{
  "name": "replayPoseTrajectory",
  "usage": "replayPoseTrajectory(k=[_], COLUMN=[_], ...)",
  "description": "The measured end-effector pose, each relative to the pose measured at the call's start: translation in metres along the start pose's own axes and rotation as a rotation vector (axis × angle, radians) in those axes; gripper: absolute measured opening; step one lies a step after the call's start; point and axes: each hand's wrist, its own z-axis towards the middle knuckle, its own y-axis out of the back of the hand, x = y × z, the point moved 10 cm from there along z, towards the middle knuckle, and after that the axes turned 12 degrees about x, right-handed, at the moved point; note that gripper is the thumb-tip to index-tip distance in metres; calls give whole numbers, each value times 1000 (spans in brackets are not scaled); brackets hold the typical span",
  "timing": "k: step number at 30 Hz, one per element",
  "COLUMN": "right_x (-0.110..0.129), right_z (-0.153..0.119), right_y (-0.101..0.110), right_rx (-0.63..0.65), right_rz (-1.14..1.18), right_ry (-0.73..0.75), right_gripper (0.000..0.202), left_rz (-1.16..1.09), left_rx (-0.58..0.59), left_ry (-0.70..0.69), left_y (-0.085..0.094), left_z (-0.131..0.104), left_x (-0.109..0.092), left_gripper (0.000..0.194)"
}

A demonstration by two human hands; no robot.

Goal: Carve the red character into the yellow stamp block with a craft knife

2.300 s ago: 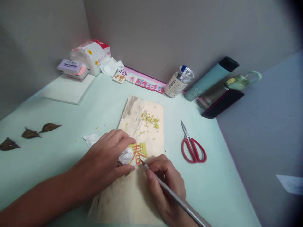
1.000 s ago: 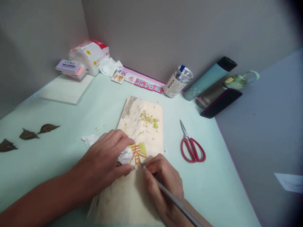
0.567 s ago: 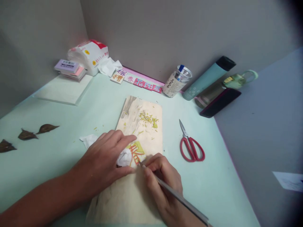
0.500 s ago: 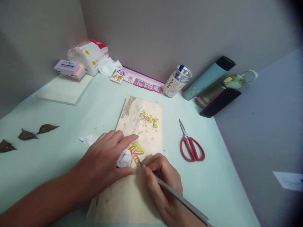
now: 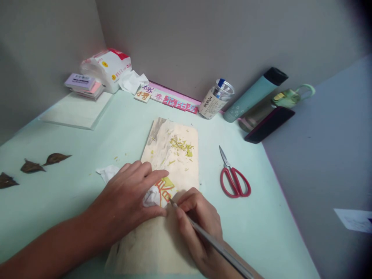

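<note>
A small tile (image 5: 165, 189) with yellow-green and red-outlined character marks lies on a pale wooden board (image 5: 186, 170). My left hand (image 5: 130, 193) presses a crumpled white tissue (image 5: 151, 197) against the tile's left side, thumb and index finger spread around it. Between the fingers of my right hand (image 5: 197, 224) is a slim metal carving knife (image 5: 215, 244), its tip touching the tile's lower right edge. Yellow-green shavings (image 5: 181, 146) are scattered on the upper part of the board.
Red-handled scissors (image 5: 235, 181) lie right of the board. Behind stand a cup of pens (image 5: 213, 102), a blue bottle (image 5: 255, 95), a green bottle (image 5: 286, 99) and a dark phone (image 5: 270, 124). Carved tiles (image 5: 170, 101), a tissue pack (image 5: 112, 69) and dry leaves (image 5: 57, 158) are farther left.
The whole view has shifted slightly. The tile looks a little turned under my left hand, and the knife tip stays at its lower right edge.
</note>
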Motion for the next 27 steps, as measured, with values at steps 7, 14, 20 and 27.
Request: replayPoseTrajectory(k=[7,14,20,27], right_x=[-1,-5,-6,-3], right_z=[-2,-5,-4,-3], right_y=[0,2,3,4], right_rx=[-24,-62,-56,-69], right_rz=[23,60,16,6], right_ry=[11,2,-29,-12], right_gripper=[19,18,19,19], left_rz=[7,13,27,20], left_rx=[15,10,12,-10], left_ry=[8,23,3,1], left_y=[0,-2,-1,1], left_z=[1,2,2,1], left_x=[-1,0,-1,-2], left_gripper=[66,68,68,70])
